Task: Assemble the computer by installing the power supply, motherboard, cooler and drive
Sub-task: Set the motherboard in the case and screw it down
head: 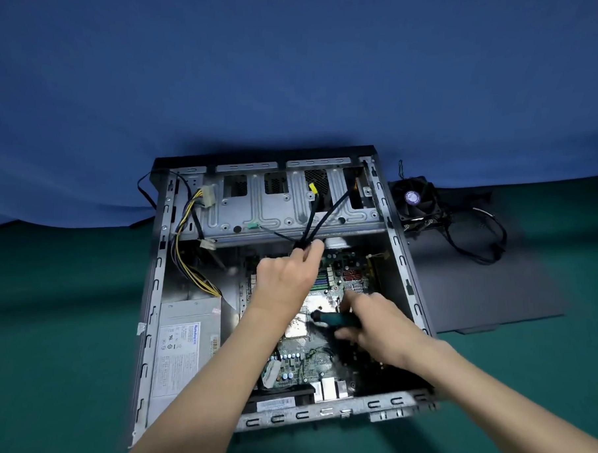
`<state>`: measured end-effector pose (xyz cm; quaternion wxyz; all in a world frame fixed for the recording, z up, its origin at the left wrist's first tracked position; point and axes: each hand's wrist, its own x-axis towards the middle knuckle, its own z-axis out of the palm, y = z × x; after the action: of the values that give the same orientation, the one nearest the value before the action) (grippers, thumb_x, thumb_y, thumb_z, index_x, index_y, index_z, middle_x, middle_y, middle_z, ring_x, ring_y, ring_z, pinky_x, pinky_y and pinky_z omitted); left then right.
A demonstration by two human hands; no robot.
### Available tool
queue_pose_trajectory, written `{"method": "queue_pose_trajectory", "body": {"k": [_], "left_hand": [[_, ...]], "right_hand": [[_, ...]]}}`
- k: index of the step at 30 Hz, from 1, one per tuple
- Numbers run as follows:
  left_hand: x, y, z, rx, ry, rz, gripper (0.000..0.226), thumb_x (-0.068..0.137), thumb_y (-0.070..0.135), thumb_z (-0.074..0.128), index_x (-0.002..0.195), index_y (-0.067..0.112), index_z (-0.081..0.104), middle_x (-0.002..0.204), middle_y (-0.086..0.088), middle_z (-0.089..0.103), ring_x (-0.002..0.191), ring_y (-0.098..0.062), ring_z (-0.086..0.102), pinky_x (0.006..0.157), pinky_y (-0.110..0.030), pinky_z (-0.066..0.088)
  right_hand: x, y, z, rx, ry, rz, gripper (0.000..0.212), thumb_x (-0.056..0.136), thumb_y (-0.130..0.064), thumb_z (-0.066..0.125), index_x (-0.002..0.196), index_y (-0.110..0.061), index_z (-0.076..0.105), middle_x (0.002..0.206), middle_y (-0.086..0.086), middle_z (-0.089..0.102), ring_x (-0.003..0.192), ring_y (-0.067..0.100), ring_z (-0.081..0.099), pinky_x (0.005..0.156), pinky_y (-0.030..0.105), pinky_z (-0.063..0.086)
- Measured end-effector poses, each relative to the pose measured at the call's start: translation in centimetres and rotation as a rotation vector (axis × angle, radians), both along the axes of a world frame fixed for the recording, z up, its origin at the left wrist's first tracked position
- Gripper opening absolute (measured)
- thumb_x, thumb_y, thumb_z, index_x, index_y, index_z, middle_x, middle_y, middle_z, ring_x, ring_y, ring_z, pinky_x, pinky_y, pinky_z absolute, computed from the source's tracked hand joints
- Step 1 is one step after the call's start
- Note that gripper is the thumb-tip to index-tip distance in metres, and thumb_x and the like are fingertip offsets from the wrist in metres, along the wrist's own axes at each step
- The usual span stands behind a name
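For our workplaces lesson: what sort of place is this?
Probably a makeshift computer-assembly bench: an open computer case lies on a green mat before a blue cloth backdrop, a loose cooler beside it, and the right hand holds a screwdriver.

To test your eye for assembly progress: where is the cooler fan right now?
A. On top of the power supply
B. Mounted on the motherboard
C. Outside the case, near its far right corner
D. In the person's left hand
C: the cooler fan sits outside the case, while the left hand holds black cables and the right hand a screwdriver.
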<state>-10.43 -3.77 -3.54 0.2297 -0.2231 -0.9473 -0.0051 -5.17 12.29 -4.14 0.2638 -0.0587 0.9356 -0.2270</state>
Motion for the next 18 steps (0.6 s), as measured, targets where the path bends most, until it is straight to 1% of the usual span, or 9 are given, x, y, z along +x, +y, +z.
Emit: {"method": "queue_pose_trajectory", "body": {"k": [1,3,5,6,8,11,13,15,18], "left_hand": [[0.0,0.1,-0.3,0.010,-0.046,0.012,0.026,0.059,-0.009,0.071,0.080,0.005,0.066,0.042,0.000,0.041,0.026,-0.017,0.034,0.040,-0.017,0.016],[0.1,0.4,-0.4,0.027,-0.149,0.033,0.052,0.050,-0.005,0.084,0.091,0.006,0.053,0.042,-0.001,0.041,0.025,-0.018,0.034,0.041,-0.018,0.014],[0.2,0.8,-0.5,0.045,-0.173,0.043,0.063,0.052,-0.005,0.082,0.100,0.009,0.044,0.041,0.000,0.041,0.025,-0.019,0.034,0.041,-0.018,0.014],[0.2,0.9,-0.6,0.054,-0.158,0.048,0.063,0.056,-0.007,0.078,0.106,0.011,0.045,0.041,0.000,0.041,0.025,-0.018,0.034,0.042,-0.017,0.014],[0.1,0.8,-0.8,0.088,-0.145,0.059,0.060,0.064,-0.006,0.075,0.117,0.012,0.055,0.042,-0.001,0.042,0.025,-0.017,0.036,0.041,-0.017,0.017],[0.3,0.1,-0.9,0.205,-0.139,0.179,0.041,0.075,0.010,0.075,0.116,0.009,0.068,0.045,-0.001,0.048,0.028,-0.016,0.033,0.038,-0.017,0.020],[0.8,-0.2,-1.0,0.308,-0.133,0.227,0.033,0.079,0.014,0.073,0.111,0.007,0.070,0.049,-0.001,0.053,0.030,-0.018,0.040,0.036,-0.020,0.027],[1.5,-0.1,-0.9,0.488,-0.211,0.261,0.028,0.085,0.019,0.069,0.112,0.010,0.069,0.053,-0.001,0.058,0.037,-0.022,0.051,0.039,-0.025,0.035],[1.7,1.1,-0.3,0.855,-0.385,0.406,0.026,0.096,0.027,0.051,0.115,0.019,0.068,0.051,0.000,0.059,0.045,-0.021,0.057,0.049,-0.031,0.047]], "right_hand": [[0.1,0.0,0.2,0.004,0.042,-0.032,0.026,0.090,-0.033,0.065,0.103,-0.014,0.055,0.096,0.008,0.063,0.083,0.025,0.060,0.073,0.031,0.047],[0.5,-0.1,0.6,-0.014,0.144,-0.124,0.022,0.093,-0.034,0.060,0.101,-0.013,0.061,0.083,0.004,0.064,0.074,0.022,0.061,0.068,0.032,0.048],[0.8,-0.5,0.9,-0.055,0.236,-0.217,0.019,0.093,-0.032,0.057,0.096,-0.014,0.063,0.064,-0.005,0.057,0.056,0.013,0.053,0.057,0.031,0.042],[1.0,-0.7,1.0,-0.066,0.269,-0.246,0.018,0.093,-0.031,0.056,0.095,-0.014,0.063,0.061,-0.006,0.054,0.052,0.012,0.051,0.055,0.032,0.041],[1.3,-1.1,1.3,-0.080,0.307,-0.273,0.019,0.093,-0.031,0.055,0.092,-0.013,0.061,0.063,-0.004,0.056,0.053,0.016,0.052,0.057,0.036,0.046],[1.6,-1.3,1.8,-0.071,0.352,-0.292,0.021,0.094,-0.032,0.054,0.093,-0.012,0.061,0.072,0.000,0.061,0.059,0.020,0.056,0.060,0.037,0.047],[1.6,-1.3,2.1,-0.069,0.398,-0.328,0.020,0.094,-0.031,0.054,0.093,-0.012,0.061,0.076,0.001,0.062,0.063,0.022,0.056,0.060,0.037,0.046],[1.6,-1.3,2.4,-0.080,0.428,-0.370,0.020,0.094,-0.030,0.055,0.092,-0.011,0.059,0.076,0.002,0.062,0.064,0.023,0.056,0.060,0.037,0.045],[1.4,-1.3,2.5,-0.085,0.426,-0.436,0.021,0.096,-0.030,0.053,0.090,-0.010,0.053,0.068,0.003,0.057,0.057,0.023,0.051,0.054,0.036,0.040]]}}
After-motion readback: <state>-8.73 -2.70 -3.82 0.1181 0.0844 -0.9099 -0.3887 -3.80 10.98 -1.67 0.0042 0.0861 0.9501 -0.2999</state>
